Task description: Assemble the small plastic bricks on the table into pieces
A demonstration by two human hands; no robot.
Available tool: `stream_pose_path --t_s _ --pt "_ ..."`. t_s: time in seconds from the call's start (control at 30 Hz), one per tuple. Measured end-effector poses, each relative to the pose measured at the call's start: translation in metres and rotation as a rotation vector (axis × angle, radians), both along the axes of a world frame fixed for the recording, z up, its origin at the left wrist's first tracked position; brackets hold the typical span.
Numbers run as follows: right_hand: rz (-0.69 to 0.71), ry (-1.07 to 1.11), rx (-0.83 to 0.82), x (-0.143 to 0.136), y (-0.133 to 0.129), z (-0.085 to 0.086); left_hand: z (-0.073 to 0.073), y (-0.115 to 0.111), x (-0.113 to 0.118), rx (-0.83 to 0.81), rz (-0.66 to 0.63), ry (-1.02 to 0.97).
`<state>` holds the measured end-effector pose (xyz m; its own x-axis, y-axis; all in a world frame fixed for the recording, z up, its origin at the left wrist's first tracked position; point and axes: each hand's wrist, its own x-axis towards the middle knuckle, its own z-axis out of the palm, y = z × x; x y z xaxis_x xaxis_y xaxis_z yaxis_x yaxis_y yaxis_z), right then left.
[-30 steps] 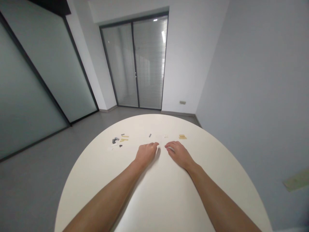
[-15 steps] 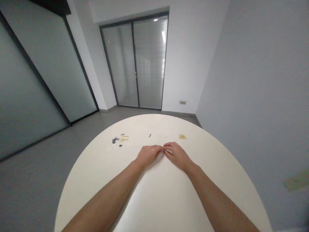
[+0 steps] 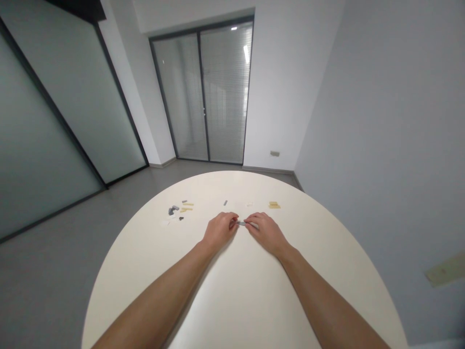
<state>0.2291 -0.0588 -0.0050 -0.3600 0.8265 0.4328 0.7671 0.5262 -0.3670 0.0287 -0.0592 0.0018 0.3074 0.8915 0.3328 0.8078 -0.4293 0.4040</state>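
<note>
A small grey strip (image 3: 241, 223) spans the short gap between my two hands, just above or on the white table (image 3: 236, 300); I cannot tell what kind of piece it is. My left hand (image 3: 220, 228) pinches its left end with thumb and fingers. At the other end, the fingertips of my right hand (image 3: 266, 230) close on the strip. Beyond the hands lie a separate small grey piece (image 3: 225, 203), some tiny white pieces (image 3: 249, 204) and flat yellow pieces (image 3: 274, 205).
On the table's left side are dark grey pieces (image 3: 172, 211), thin yellow strips (image 3: 187, 209), a small black piece (image 3: 181, 218) and white scraps (image 3: 166, 223). The round table edge curves around; a glass door (image 3: 225, 97) stands beyond it.
My left hand has shifted slightly left and up, opening a gap between the hands where the grey strip now shows. My right hand has barely moved.
</note>
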Motion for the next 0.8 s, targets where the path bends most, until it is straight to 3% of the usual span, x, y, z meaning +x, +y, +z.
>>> stream_pose_path --t_s 0.27,0.8 --pt "-0.012 0.025 0.005 0.0001 -0.0004 0.0007 -0.0067 0.0038 0.0002 0.099 -0.050 -0.020" --pt "0.015 0.065 -0.025 -0.0019 -0.0020 0.0025 -0.0068 0.0034 0.0000 0.085 -0.040 -0.021"
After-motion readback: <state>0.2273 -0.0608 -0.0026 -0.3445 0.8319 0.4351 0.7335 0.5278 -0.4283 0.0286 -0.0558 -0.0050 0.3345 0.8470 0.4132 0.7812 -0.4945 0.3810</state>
